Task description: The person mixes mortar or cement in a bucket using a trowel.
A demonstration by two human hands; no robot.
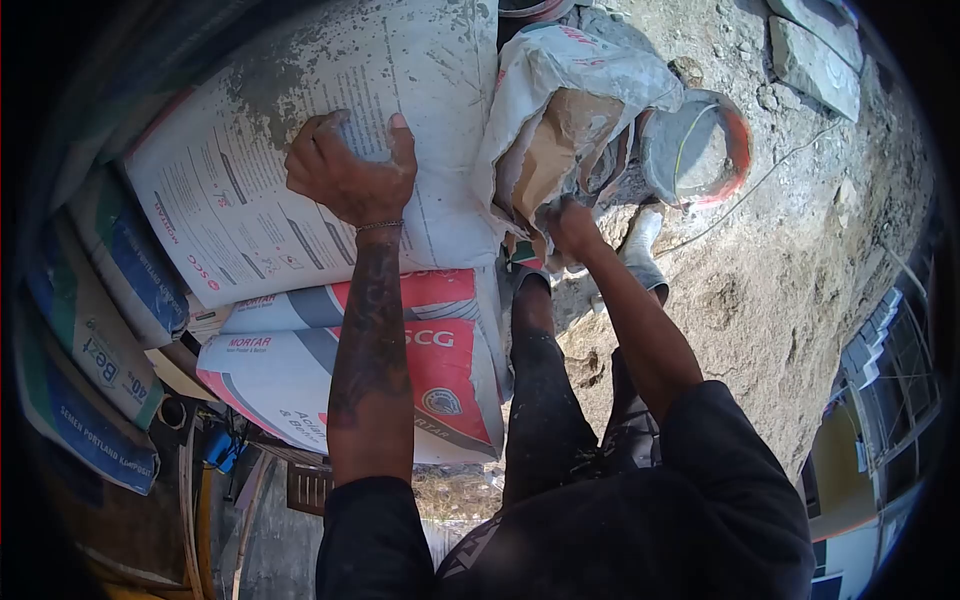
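My left hand [350, 172] is over a large white mortar bag [330, 220] with printed text and grey dust. Its fingers are bent and its thumb stands apart; nothing is seen in its grasp. My right hand [572, 230] is closed on the lower edge of a torn paper mortar bag [590, 65]. That bag is opened up, showing its brown paper lining [560, 140]. The fingertips of my right hand are partly hidden by the crumpled paper.
A bucket [743, 150] with a reddish rim stands right of the torn bag. More mortar bags [350, 380] are stacked below, and cement bags [95, 320] lie left. Rough, sandy ground [740, 290] and concrete slabs [812, 65] are at the right. My feet stand beside the stack.
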